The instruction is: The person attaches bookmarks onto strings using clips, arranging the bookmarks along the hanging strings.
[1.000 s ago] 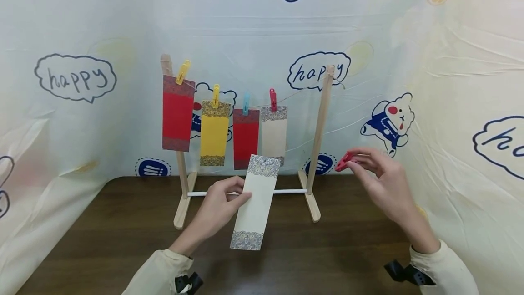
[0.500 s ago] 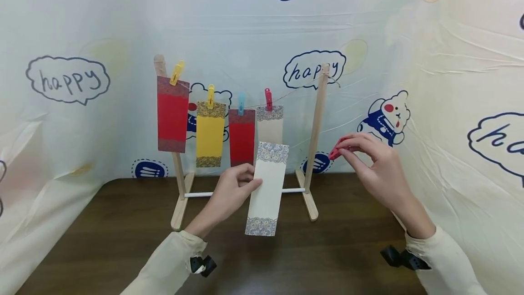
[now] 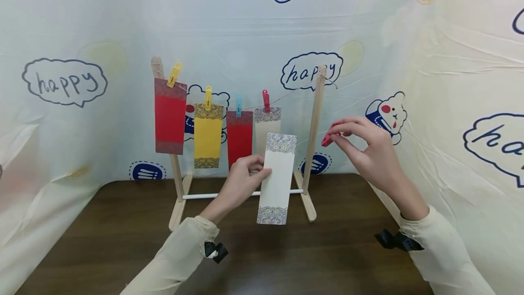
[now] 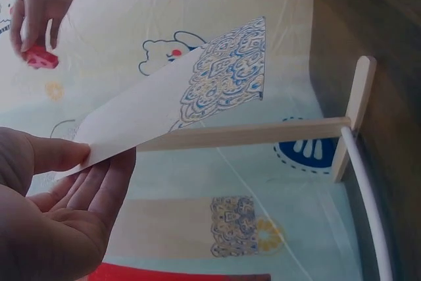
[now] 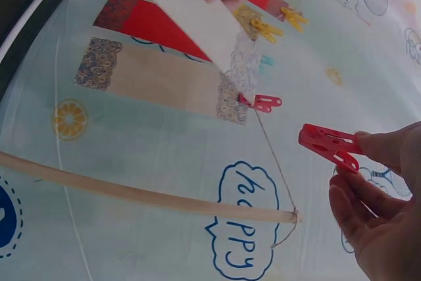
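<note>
My left hand (image 3: 244, 179) pinches the left edge of a white paper card (image 3: 277, 179) with lace-patterned ends, between thumb and fingers. The card is held nearly upright, in front of the hanging cards and apart from the string. To the right of the stand, my right hand (image 3: 366, 149) pinches a red clothespin (image 5: 327, 144) by its handle end; its jaws point left. On the string (image 5: 275, 156) hang a red card (image 3: 169, 119), a yellow card (image 3: 207, 136), a second red card (image 3: 239, 135) and a cream card (image 3: 267, 119), each under a clothespin. The held card partly covers the cream one.
A wooden stand has a left post (image 3: 176, 172), a right post (image 3: 314, 126) and a white crossbar (image 3: 198, 196) low between them. It stands on a dark brown table (image 3: 123, 240). Behind hangs a pale printed sheet (image 3: 229, 26).
My left hand has carried the white card up and to the right, over the cream card. My right hand, with the clothespin, has moved slightly up and left. The view has shifted a little.
</note>
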`<state>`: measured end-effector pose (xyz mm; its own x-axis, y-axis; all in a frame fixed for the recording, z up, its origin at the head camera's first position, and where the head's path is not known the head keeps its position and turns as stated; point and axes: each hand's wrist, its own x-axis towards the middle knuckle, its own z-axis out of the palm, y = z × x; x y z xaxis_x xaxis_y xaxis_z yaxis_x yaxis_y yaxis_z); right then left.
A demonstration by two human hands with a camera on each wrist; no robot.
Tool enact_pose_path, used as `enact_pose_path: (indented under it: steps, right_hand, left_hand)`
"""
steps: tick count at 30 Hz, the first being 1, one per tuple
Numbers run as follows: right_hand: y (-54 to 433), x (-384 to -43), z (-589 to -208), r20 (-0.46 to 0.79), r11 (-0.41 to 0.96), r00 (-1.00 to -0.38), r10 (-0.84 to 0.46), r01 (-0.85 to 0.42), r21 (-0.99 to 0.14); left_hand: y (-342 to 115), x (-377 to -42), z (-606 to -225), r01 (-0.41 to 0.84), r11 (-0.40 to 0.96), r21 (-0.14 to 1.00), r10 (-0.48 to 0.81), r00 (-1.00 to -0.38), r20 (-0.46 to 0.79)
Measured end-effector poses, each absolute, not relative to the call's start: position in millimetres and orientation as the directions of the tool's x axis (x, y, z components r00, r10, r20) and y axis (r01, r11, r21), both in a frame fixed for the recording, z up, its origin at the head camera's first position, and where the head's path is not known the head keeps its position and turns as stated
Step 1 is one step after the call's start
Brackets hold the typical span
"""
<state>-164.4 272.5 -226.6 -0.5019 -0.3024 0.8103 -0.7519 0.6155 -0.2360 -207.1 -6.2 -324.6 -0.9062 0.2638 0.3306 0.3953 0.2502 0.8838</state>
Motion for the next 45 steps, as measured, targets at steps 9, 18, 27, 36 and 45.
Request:
enact_pose_path:
  steps: [9,18,27,36,45]
  right_hand:
    - [262.0,-171.5,-205.6,0.815,0.648,-0.516,-0.266,-0.721,-0.245]
    - [260.3,-181.1,-189.1,0.780,0.679,-0.554,-0.291,-0.694,-0.239]
    - [259.1,-196.5,-178.6,0.784,0.714,-0.530,-0.323,-0.680,-0.165]
    - [249.3,-214.2,-165.7,0.785,0.712,-0.511,-0.350,-0.690,-0.131]
    - [243.6,-238.2,-146.7,0.777,0.704,-0.501,-0.381,-0.702,-0.107]
  left_hand:
    - [9.6,-224.9,-317.5,0.408,0.215,0.887,0.258,-0.900,0.351]
    - [27.0,-240.0,-316.9,0.415,0.105,0.904,0.275,-0.886,0.374]
    - [50.0,-250.1,-310.0,0.401,0.025,0.916,0.271,-0.884,0.380]
    - [67.5,-262.5,-297.0,0.349,-0.059,0.935,0.271,-0.896,0.351]
    - [78.5,-271.4,-287.6,0.232,-0.131,0.964,0.262,-0.929,0.260]
